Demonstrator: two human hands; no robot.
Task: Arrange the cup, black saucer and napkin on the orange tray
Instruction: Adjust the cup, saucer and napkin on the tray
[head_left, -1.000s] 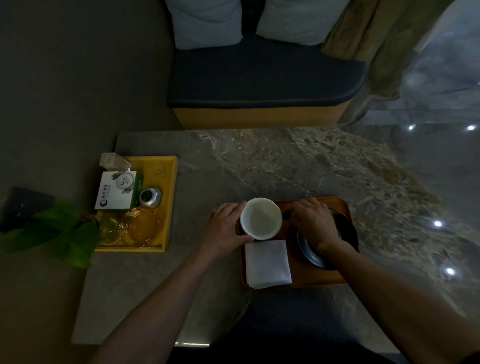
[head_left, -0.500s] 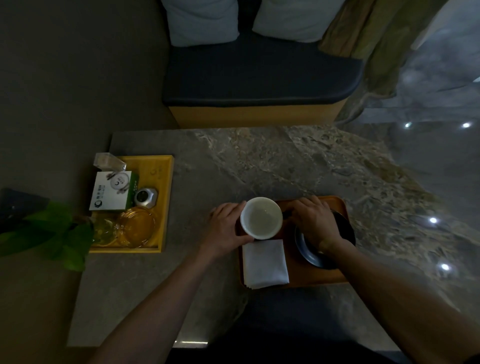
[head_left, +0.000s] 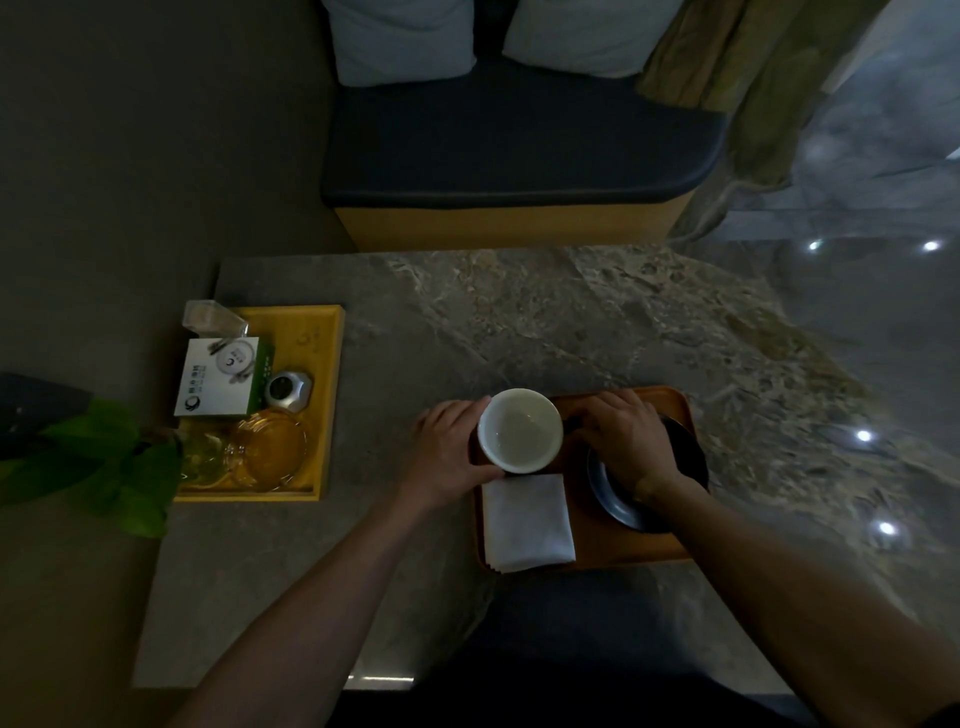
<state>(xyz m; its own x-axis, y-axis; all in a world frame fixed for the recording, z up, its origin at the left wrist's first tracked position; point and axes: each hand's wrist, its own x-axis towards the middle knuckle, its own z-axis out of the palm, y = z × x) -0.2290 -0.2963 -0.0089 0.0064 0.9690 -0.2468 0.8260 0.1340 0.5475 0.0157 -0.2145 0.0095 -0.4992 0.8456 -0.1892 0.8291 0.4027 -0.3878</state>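
A white cup (head_left: 520, 430) stands at the far left corner of the orange tray (head_left: 602, 545). My left hand (head_left: 451, 452) wraps around the cup's left side. A folded white napkin (head_left: 527, 522) lies on the tray just in front of the cup. The black saucer (head_left: 680, 467) sits on the tray's right half. My right hand (head_left: 631, 441) rests on top of the saucer, fingers reaching toward the cup, and hides much of the saucer. Whether it grips anything is hidden.
On the marble table (head_left: 545, 322), a yellow tray (head_left: 322, 395) at the left holds a white box (head_left: 221, 379), a small metal jar (head_left: 288, 389) and glassware (head_left: 260, 449). A green plant (head_left: 109, 467) overhangs the left edge. A bench (head_left: 519, 156) stands behind.
The hands, cup, saucer and napkin keep the same places on the tray. Only the camera view has shifted slightly.
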